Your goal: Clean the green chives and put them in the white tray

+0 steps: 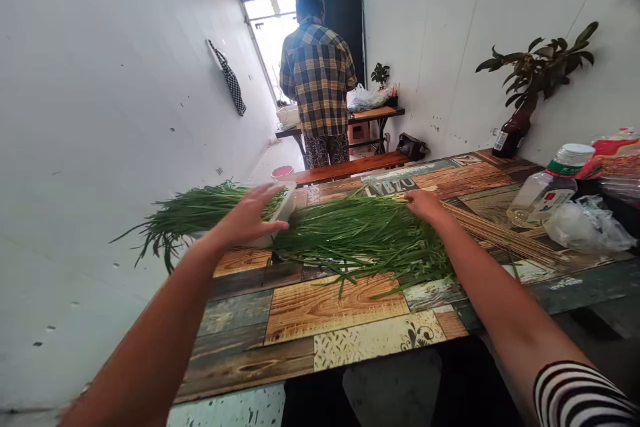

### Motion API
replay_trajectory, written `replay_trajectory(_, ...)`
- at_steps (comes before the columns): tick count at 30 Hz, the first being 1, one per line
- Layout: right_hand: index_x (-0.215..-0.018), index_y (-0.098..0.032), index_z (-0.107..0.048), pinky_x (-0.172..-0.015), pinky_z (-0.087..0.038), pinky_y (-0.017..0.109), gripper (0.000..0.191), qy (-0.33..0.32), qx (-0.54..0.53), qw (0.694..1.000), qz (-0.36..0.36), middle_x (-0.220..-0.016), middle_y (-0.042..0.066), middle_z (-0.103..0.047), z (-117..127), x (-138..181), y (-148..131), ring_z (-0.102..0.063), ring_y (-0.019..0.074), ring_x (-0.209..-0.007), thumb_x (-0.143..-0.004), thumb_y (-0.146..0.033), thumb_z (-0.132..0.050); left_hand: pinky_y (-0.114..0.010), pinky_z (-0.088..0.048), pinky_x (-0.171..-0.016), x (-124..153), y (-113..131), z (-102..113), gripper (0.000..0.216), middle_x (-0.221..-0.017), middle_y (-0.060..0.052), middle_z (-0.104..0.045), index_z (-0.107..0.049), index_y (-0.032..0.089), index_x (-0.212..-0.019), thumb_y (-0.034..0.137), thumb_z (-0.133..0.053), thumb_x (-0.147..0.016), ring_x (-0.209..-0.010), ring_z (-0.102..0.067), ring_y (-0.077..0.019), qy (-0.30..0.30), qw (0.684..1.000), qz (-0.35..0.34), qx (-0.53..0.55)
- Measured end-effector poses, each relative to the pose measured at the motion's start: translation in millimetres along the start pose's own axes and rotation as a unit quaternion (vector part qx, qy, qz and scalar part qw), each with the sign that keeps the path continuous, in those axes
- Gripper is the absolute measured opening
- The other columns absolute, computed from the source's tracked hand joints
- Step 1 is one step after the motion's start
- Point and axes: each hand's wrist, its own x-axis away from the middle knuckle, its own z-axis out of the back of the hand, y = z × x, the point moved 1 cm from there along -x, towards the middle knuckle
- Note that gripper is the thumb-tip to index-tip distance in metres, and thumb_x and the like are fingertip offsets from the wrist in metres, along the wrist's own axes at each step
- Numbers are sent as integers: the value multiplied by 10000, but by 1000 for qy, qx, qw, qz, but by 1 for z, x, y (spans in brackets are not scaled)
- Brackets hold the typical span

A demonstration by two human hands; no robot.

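My left hand (pixel 253 217) is over the near side of a white plastic tray (pixel 287 203), its fingers spread and its thumb apart. Long green garlic chives (pixel 200 207) fill that tray and hang over its left end. Beside the tray, a loose heap of chives (pixel 365 230) lies on the table. My right hand (pixel 424 205) is at the far right edge of this heap, with its fingers curled together. What they hold, if anything, is too small to make out. A bundle of thin wooden skewers (pixel 505 237) lies to the right, partly behind my right forearm.
The wood-patterned table (pixel 330 307) ends close in front of me. At its right stand a clear plastic jug (pixel 545 187), a crumpled plastic bag (pixel 590 223) and a brown bottle (pixel 514 130) holding a leafy branch. A person in a checked shirt (pixel 320 77) stands beyond a red bench (pixel 350 167).
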Motion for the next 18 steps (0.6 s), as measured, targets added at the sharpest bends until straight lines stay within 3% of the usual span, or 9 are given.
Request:
replay_trajectory(3, -970, -215, -735, -771, -472, 294, 263, 15, -6, 999, 31, -1029, 59, -694, 3, 9, 0, -613, 224, -947, -839, -258, -511, -435, -286, -1116, 3, 41, -32, 735, -1483, -37, -330, -334, 318, -1411, 606, -568, -776, -1359, -304, -278, 11, 999, -25, 39)
replay_trajectory(7, -984, -207, -725, -813, -475, 327, 279, 96, -85, 985, 114, -1001, 62, -698, 21, 42, -13, -616, 229, -941, -871, -281, -482, -421, -322, -1109, -9, 98, -85, 530, -1406, -35, -440, -450, 317, -1338, 528, -505, -855, -1312, -386, -247, 54, 992, -11, 116)
replay_trajectory(10, -927, -241, -724, -793, -490, 343, 260, 154, -180, 955, 177, -912, 44, -708, 32, 76, -39, -627, 219, -886, -884, -309, -477, -402, -325, -1109, -25, 146, -113, 486, -1389, -50, -456, -395, 305, -1372, 476, -406, -917, -1314, -385, -213, 92, 984, -8, 155)
replay_trajectory(14, -924, -240, -700, -722, -510, 318, 230, 195, -309, 896, 250, -842, 33, -703, 31, 112, -71, -628, 177, -777, -898, -332, -491, -480, -255, -1126, -35, 195, -125, 547, -1384, -81, -456, -341, 287, -1394, 472, -465, -894, -1331, -354, -256, 95, 982, -66, 150)
replay_trajectory(18, -1048, -245, -669, -760, -510, 299, 216, 164, -396, 874, 229, -930, 23, -704, 22, 130, -75, -638, 153, -818, -902, -297, -518, -429, -436, -925, -30, 206, -124, 342, -1033, -104, -630, -504, 231, -1234, 370, -385, -945, -997, -583, -239, 61, 982, -61, 168)
